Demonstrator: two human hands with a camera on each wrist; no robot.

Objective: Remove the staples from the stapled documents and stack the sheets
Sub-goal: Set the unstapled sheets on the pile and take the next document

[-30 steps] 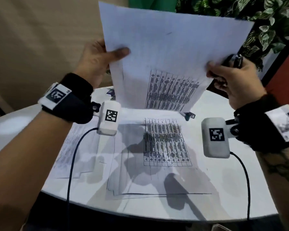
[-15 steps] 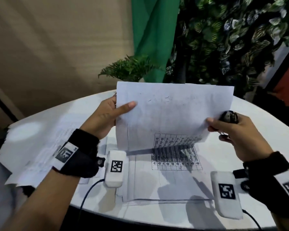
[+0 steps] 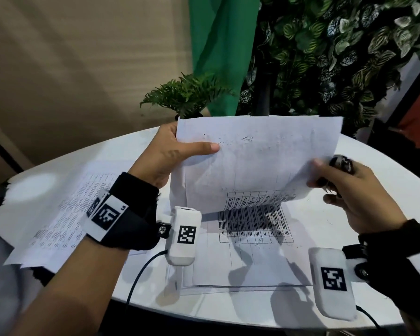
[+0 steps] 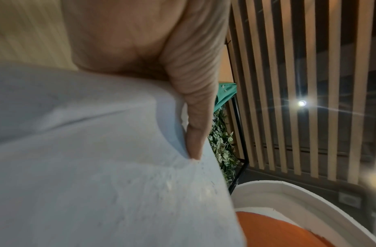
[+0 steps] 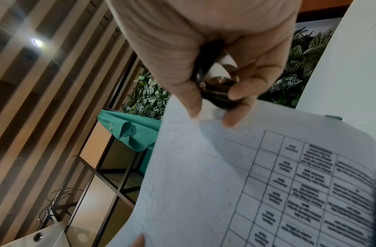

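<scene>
I hold a white sheet point(image 3: 255, 161) with a printed table upright over the table, its lower edge close to a stack of sheets point(image 3: 252, 241) lying flat below. My left hand point(image 3: 172, 154) pinches the sheet's left edge, thumb point(image 4: 193, 117) across the front of the sheet point(image 4: 98, 167). My right hand point(image 3: 344, 187) pinches the right edge of the sheet point(image 5: 256, 183) between thumb and a finger. The same hand also keeps a dark staple remover point(image 3: 341, 163) tucked in its fingers, seen as a dark staple remover point(image 5: 216, 88) in the right wrist view.
Another pile of printed pages point(image 3: 63, 214) lies at the left of the round white table point(image 3: 349, 226), overhanging its edge. A small potted fern point(image 3: 187, 93) stands at the table's far side, with a green cloth point(image 3: 218, 44) and leafy wall behind.
The sheet has come down from high in front of my face to just above the flat stack. Both hands lowered with it, keeping their grips.
</scene>
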